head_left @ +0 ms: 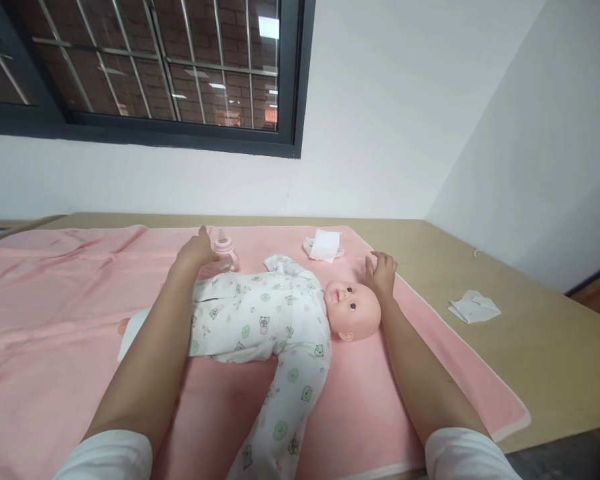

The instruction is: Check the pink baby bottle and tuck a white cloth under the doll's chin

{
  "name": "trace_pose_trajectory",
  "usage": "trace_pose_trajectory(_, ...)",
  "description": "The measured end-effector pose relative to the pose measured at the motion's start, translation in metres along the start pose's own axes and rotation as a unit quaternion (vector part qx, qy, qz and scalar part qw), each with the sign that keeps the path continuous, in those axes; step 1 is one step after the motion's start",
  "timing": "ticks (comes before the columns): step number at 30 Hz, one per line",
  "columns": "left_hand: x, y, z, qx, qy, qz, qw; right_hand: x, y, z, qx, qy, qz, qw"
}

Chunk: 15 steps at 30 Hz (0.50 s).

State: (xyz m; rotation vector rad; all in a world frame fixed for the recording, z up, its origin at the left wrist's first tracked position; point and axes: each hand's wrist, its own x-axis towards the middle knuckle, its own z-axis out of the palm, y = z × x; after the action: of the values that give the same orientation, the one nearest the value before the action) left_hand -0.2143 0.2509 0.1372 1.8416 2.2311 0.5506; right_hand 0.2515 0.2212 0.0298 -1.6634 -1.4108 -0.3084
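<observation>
A baby doll [265,313] in a white printed romper lies on its back on a pink blanket [240,407], its head toward the right and one sleeve stretched toward me. My left hand [197,249] is past the doll's body, right beside a pink-topped baby bottle [225,248]. Its thumb and fingers are apart; whether they touch the bottle is unclear. Beyond the doll's head, my right hand [381,272] rests on the blanket near its edge, fingers spread and slightly bent, holding nothing.
A folded white cloth or tissue [325,245] lies at the blanket's far side. Another white folded piece [475,307] sits on the wooden tabletop [540,347] at right. White walls [375,133] and a barred window [180,67] stand behind.
</observation>
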Motion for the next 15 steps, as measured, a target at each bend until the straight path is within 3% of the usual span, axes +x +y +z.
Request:
trace_pose_trajectory(3,-0.014,0.008,-0.016,0.026,0.048,0.002,0.999,-0.001,-0.015,-0.001,0.001,-0.016,-0.041,0.999)
trace_pose_trajectory(8,-0.058,0.042,-0.032,0.016,0.169,0.148,0.974,-0.008,-0.043,-0.001,-0.005,-0.177,-0.075,0.981)
trace_pose_trajectory(11,-0.086,0.075,-0.024,-0.07,0.124,0.254,0.957,-0.013,-0.055,-0.001,0.01,-0.262,-0.085,0.961)
trace_pose_trajectory(15,-0.107,0.125,0.0,-0.12,-0.056,0.339,0.932,-0.02,-0.064,-0.004,0.063,-0.298,-0.072,0.95)
